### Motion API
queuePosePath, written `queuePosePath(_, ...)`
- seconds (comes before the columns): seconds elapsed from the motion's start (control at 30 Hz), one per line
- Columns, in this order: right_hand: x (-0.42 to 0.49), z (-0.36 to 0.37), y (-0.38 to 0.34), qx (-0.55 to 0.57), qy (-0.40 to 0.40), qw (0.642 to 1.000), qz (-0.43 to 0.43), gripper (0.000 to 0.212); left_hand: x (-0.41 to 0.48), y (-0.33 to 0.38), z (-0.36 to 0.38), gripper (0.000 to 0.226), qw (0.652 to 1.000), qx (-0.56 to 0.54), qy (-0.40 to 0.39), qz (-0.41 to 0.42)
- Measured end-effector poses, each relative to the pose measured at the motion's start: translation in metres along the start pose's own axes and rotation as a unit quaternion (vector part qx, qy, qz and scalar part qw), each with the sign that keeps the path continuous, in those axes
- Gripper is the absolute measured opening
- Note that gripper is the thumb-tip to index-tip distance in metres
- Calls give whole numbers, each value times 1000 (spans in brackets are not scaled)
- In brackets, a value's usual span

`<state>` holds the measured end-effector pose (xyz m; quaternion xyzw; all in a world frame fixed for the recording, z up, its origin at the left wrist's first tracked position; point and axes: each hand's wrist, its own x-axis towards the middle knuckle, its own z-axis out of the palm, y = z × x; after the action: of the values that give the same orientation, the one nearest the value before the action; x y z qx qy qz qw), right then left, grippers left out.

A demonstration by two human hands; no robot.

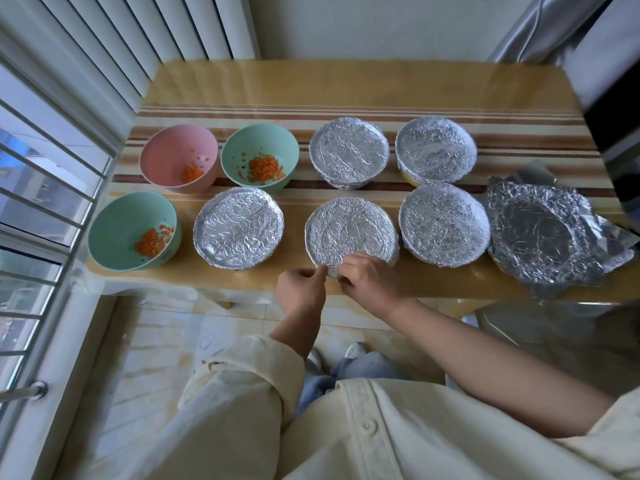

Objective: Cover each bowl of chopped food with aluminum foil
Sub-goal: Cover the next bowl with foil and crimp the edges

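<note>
Foil-covered bowls [349, 230] number five; open bowls [114, 230] three: one pink, two green.

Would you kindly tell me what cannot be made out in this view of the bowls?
Head view only:
- Contents of the front middle bowl and the four other covered bowls: hidden by foil.
- Its near rim: hidden by left hand and right hand, both pinching the foil edge.
- What lies under the loose foil pile: hidden by that foil.
- Dark object: cut off by the right edge.
</note>
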<state>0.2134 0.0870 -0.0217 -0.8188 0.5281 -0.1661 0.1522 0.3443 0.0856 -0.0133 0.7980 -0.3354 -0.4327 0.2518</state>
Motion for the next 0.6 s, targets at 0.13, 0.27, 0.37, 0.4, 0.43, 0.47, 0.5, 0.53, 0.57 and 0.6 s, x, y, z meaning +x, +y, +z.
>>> queuePosePath(0.13, 1, -2, 0, -8, -3, 1000, -4, 23, 0, 6, 2, 25, 1000, -24, -5, -10)
queuePosePath(0.27, 1, -3, -1, -3, 3, 1000, -15, 25, 3, 5, 0, 27, 999, -28, -18, -18)
queuePosePath(0.37, 0, -2, 0, 2, 11, 1000, -25, 24, 1, -5, 3, 54, 999, -30, -37, -22)
queuePosePath(0.4, -1, -2, 0, 5, 12, 999, -29, 23, 0, -7, 5, 53, 998, -29, -43, -20)
queuePosePath(0.43, -1, -2, 0, 9, 12, 999, -34, 22, 0, -7, 6, 45, 998, -24, -47, -18)
queuePosePath(0.47, -1, -2, 0, 12, 13, 999, -38, 22, -2, -5, 6, 36, 999, -19, -46, -17)
queuePosePath(0.5, -1, -3, 0, 14, 13, 999, -42, 22, -3, -2, 5, 31, 999, -17, -41, -20)
queuePosePath(0.53, -1, -4, 0, 13, 14, 999, -44, 22, -3, 2, 5, 29, 999, -21, -34, -23)
queuePosePath(0.57, -1, -4, -1, 11, 15, 999, -42, 22, -3, 4, 5, 27, 999, -24, -30, -23)
queuePosePath(0.6, 0, -4, -1, 9, 15, 999, -40, 23, -2, 6, 4, 26, 999, -20, -28, -23)
